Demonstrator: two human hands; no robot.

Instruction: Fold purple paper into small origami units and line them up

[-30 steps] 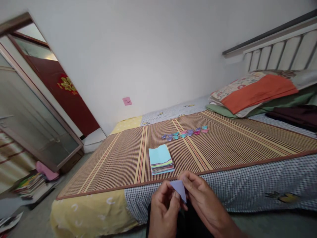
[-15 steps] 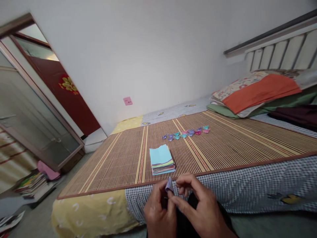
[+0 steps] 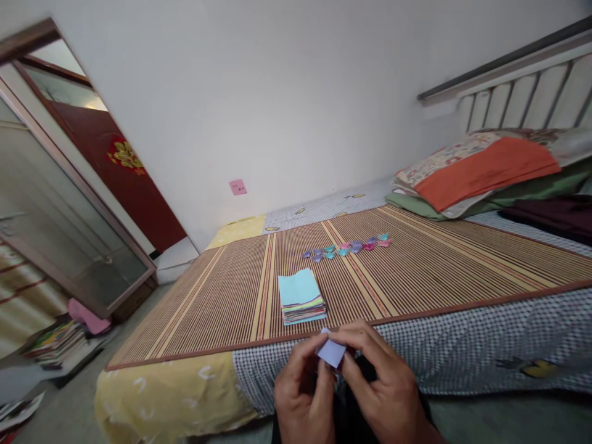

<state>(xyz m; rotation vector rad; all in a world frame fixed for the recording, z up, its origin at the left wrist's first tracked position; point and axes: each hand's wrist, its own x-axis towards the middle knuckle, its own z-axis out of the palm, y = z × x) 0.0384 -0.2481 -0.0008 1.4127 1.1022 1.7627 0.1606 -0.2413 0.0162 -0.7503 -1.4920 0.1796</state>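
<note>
A small folded piece of lilac paper (image 3: 332,353) is pinched between both hands just in front of the bed's edge. My left hand (image 3: 303,388) grips its left side with thumb and fingers. On the right side, my right hand (image 3: 382,376) closes its thumb and forefinger on the paper. Beyond the hands lies a stack of coloured paper (image 3: 301,296), light blue on top. Farther back, several small folded paper pieces (image 3: 355,246) in purple, teal and pink form two rows.
A striped mat (image 3: 222,302) covers most of the bed. Pillows (image 3: 485,172) and folded dark cloth (image 3: 552,216) lie at the right. A pink note (image 3: 237,187) is on the wall. At floor level on the left stands a pile of books (image 3: 58,345).
My right hand has moved left and now grips the lilac paper, which was in my left hand alone. The paper has turned so that a flat face shows.
</note>
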